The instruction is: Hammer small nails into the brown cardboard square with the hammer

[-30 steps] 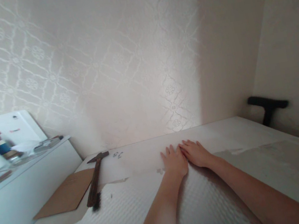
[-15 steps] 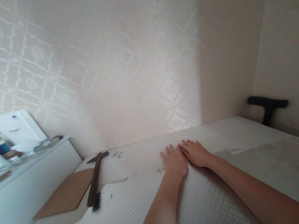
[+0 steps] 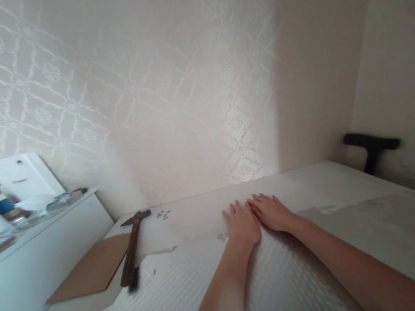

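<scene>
My left hand (image 3: 243, 224) lies flat with its fingers spread on the white tabletop (image 3: 197, 213), at the far edge of a white textured sheet (image 3: 196, 279). Beside it, my right hand (image 3: 272, 212) also rests palm down, its fingers stretched out and touching the left hand near the index finger. Neither hand holds anything. To the left is a hammer (image 3: 132, 247) with a dark head and wooden handle. Several small metal pieces (image 3: 164, 214), too small to name, lie to the right of the hammer's head.
A piece of brown cardboard (image 3: 91, 268) lies left of the hammer, with a dark-bristled brush (image 3: 133, 280) by the handle's end. A white cabinet (image 3: 49, 256) bearing bottles and a white box (image 3: 22, 176) stands at left. A black T-shaped object (image 3: 372, 145) rises beyond the right edge.
</scene>
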Action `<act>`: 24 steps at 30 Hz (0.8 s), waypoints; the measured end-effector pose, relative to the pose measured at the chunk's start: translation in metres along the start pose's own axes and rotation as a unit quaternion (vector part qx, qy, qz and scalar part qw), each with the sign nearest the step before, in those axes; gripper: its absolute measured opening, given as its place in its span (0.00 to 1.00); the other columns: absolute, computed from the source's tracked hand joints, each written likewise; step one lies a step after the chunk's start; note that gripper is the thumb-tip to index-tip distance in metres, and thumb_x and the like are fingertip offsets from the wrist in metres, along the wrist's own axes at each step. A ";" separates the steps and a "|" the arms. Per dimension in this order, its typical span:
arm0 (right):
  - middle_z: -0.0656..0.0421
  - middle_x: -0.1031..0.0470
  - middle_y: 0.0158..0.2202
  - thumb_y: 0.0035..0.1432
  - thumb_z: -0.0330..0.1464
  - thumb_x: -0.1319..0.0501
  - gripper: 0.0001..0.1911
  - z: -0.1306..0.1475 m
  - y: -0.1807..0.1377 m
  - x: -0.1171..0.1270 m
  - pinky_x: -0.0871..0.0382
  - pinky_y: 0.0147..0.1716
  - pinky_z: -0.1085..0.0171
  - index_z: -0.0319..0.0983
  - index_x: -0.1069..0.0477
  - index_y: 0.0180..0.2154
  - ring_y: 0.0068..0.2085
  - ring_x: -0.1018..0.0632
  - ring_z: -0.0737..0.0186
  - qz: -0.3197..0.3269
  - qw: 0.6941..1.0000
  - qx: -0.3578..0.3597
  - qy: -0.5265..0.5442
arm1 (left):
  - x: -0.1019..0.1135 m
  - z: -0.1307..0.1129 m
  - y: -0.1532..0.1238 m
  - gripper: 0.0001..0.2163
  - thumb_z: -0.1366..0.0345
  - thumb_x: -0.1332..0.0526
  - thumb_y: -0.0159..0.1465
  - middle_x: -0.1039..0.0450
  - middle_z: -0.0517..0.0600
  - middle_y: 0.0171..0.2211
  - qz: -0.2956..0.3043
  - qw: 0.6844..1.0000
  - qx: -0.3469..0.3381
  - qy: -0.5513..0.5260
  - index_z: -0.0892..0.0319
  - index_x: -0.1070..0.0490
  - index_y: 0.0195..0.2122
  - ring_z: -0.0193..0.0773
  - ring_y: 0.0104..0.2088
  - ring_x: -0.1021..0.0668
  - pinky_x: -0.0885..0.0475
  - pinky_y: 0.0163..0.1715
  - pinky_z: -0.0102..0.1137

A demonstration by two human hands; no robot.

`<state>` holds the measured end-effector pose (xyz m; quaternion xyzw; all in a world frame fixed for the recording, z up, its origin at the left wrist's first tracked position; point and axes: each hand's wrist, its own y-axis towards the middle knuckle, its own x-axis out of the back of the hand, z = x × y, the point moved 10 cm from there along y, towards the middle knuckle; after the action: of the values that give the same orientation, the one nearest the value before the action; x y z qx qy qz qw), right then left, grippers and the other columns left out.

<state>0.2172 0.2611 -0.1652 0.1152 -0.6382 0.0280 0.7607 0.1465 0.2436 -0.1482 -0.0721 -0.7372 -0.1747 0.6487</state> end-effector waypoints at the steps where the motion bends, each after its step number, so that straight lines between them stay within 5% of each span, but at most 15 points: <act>1: 0.48 0.48 0.62 0.65 0.36 0.60 0.25 0.000 0.000 0.000 0.52 0.55 0.43 0.36 0.44 0.59 0.61 0.47 0.48 0.000 1.000 0.000 0.000 | 0.000 0.000 0.000 0.22 0.62 0.58 0.66 0.47 0.59 0.60 0.002 1.000 0.001 0.000 0.59 0.44 0.59 0.52 0.60 0.43 0.48 0.55 0.53; 24: 0.49 0.49 0.62 0.64 0.36 0.61 0.25 0.001 -0.001 0.001 0.53 0.56 0.43 0.36 0.45 0.60 0.62 0.48 0.49 0.013 1.000 -0.005 -0.001 | -0.002 0.000 0.000 0.22 0.62 0.58 0.65 0.48 0.58 0.61 0.015 1.000 0.001 0.004 0.58 0.46 0.60 0.52 0.60 0.44 0.48 0.55 0.53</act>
<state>0.2167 0.2600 -0.1645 0.1033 -0.6409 0.0342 0.7599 0.1469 0.2440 -0.1499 -0.0816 -0.7335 -0.1648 0.6543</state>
